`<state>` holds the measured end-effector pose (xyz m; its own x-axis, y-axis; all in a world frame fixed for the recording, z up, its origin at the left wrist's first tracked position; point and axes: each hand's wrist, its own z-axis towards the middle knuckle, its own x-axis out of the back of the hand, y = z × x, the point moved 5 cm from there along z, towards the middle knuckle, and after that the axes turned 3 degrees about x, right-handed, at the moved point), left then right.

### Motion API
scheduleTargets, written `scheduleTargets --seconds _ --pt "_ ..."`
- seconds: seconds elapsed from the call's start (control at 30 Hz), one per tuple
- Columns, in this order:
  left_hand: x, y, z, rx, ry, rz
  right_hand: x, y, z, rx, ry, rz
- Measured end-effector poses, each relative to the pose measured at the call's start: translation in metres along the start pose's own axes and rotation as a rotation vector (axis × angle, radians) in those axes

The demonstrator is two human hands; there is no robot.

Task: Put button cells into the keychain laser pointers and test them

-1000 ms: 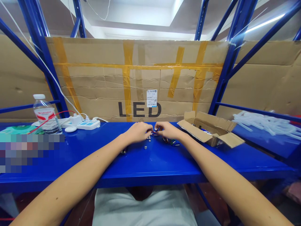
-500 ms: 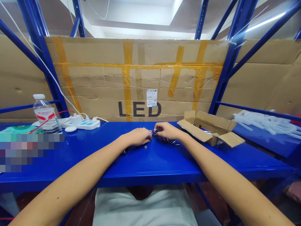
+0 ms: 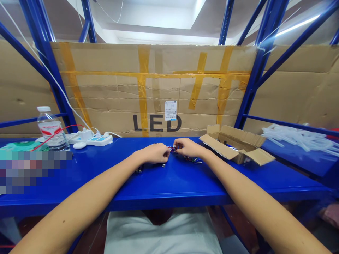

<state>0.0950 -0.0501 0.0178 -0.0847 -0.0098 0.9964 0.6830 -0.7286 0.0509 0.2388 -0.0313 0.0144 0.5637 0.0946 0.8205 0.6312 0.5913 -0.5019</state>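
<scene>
On the blue tabletop (image 3: 169,180), my two hands are close together near the middle. My left hand (image 3: 158,153) is curled with its fingertips down, and whatever it grips is hidden under the fingers. Thumb and fingers of my right hand (image 3: 184,146) are pinched beside some small shiny coloured pieces (image 3: 172,149) lying between the hands. More small metallic pieces (image 3: 194,160) lie just below the right hand, partly covered by it. A single small silvery piece (image 3: 164,165) sits below the left hand. Several small dark pieces (image 3: 139,170) show beside the left wrist.
An open cardboard box (image 3: 234,144) with small parts inside stands at the right. Beyond it are translucent tubes (image 3: 302,139). A water bottle (image 3: 50,128), a white power strip (image 3: 99,140) and a red wire (image 3: 57,132) are at the left. Large cardboard (image 3: 116,95) walls the back.
My hands have barely moved; both have shifted very slightly left. More of the dark pieces beside the left wrist now shows.
</scene>
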Motion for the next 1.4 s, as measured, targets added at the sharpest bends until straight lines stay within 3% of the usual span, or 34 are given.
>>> scheduleTargets --seconds 0.13,0.23,0.5,0.7,0.77,0.93,1.0,1.27,1.4 --pt "0.017 -0.004 0.0 0.01 0.302 0.032 -0.004 0.002 0.0 -0.01 -0.047 0.074" --pt "0.021 -0.007 0.0 -0.002 0.421 0.019 -0.007 0.004 0.001 -0.008 -0.06 0.149" --pt "0.011 -0.009 0.006 -0.042 0.394 -0.016 -0.009 0.01 0.004 0.005 -0.078 0.248" --pt "0.022 -0.005 -0.001 -0.032 0.415 -0.012 -0.007 0.012 0.005 0.002 -0.061 0.24" --pt "0.027 -0.005 -0.005 -0.017 0.352 -0.06 -0.006 0.011 0.005 0.0 -0.049 0.219" --pt "0.011 -0.005 -0.012 0.015 -0.175 -0.215 -0.001 0.008 0.004 0.033 -0.009 0.112" --pt "0.003 -0.005 -0.013 0.035 -0.288 -0.228 0.0 0.007 0.004 0.056 0.012 0.087" --pt "-0.003 -0.003 -0.009 0.036 -0.259 -0.225 0.003 0.006 0.007 0.083 0.08 0.103" --pt "0.006 -0.006 -0.006 0.054 -0.085 -0.189 0.006 0.007 0.007 0.118 0.126 0.114"
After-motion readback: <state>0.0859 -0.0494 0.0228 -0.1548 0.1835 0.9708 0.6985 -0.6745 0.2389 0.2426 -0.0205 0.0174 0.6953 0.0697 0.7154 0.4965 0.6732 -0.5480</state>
